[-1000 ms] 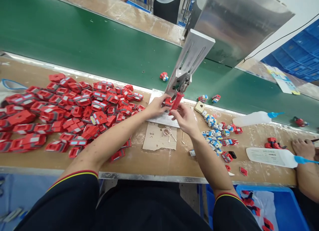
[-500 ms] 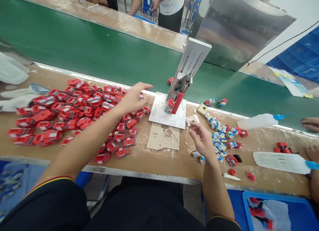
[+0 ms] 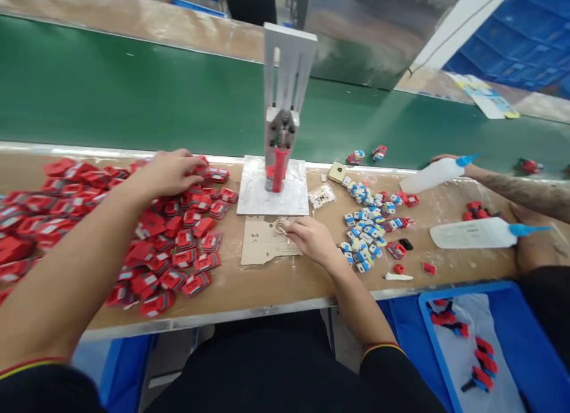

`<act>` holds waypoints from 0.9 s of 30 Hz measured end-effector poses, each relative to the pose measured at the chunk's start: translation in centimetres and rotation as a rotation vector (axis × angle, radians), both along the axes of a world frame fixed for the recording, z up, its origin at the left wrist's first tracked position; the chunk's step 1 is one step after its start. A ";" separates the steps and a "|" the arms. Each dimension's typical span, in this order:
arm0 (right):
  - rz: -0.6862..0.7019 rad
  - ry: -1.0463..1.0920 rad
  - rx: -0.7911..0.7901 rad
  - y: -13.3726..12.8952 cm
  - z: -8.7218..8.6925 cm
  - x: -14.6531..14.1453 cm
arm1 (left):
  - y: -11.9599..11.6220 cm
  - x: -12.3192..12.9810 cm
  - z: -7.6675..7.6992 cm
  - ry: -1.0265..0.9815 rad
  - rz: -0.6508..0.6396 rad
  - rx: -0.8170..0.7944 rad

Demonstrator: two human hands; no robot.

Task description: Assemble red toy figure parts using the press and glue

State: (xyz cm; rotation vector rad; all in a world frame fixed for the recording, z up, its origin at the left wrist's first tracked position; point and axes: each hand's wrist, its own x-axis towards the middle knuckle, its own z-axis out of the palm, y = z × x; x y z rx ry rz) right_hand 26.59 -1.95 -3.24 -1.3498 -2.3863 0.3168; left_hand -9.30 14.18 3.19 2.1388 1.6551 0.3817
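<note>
My left hand is over the right part of a pile of red toy car bodies, its thumb and fingers closed around one red toy car body, partly hidden by the fingers. My right hand pinches a thin stick at a small round dish, which rests on a torn piece of cardboard. Most of the stick is covered by the fingers. Behind the cardboard stands a metal press with a red handle on a white base plate.
Small blue-and-white toy parts lie right of my right hand, near a bag of tiny pieces. Two squeeze bottles lie farther right, where another person's arm reaches in. A green belt runs behind; a blue tray sits below right.
My right hand has moved left onto the stick at the dish and closed. My left hand has gone from beside the press down to the red pile. The view has shifted right.
</note>
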 end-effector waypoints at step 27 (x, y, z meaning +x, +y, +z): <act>0.022 -0.042 0.035 2.4 0.9 -1.2 | -16.0 12.5 -6.5 -1.515 0.393 -0.641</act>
